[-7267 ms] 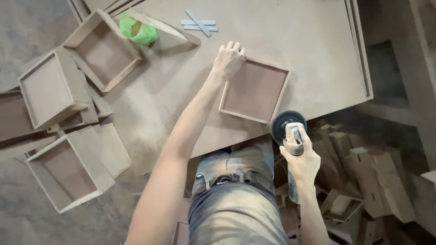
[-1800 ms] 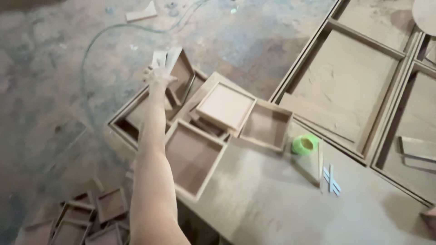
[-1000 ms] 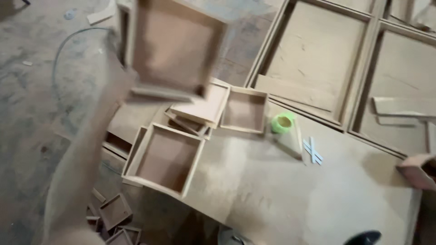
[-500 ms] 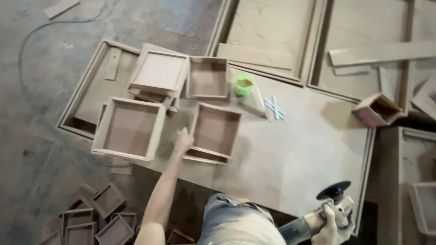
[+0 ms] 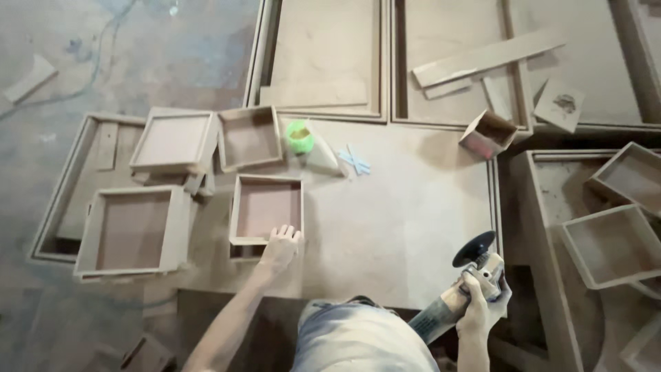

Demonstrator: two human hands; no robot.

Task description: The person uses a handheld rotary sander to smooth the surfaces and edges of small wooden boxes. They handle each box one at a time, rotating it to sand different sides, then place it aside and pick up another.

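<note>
While the shallow wooden tray (image 5: 267, 209) lies flat on the workboard (image 5: 406, 227), the left hand (image 5: 281, 246) rests at its six o'clock rim, fingers spread, touching rather than gripping. At four o'clock, well apart, the right hand (image 5: 482, 306) is wrapped around an angle grinder (image 5: 463, 284). At twelve o'clock sits a green tape roll (image 5: 299, 136); at nine, a larger tray (image 5: 134, 229).

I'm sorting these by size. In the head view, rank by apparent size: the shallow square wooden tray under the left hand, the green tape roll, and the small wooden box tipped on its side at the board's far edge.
Largest to smallest:
1. Shallow square wooden tray, touched by the left hand.
2. Small wooden box.
3. Green tape roll.
</note>
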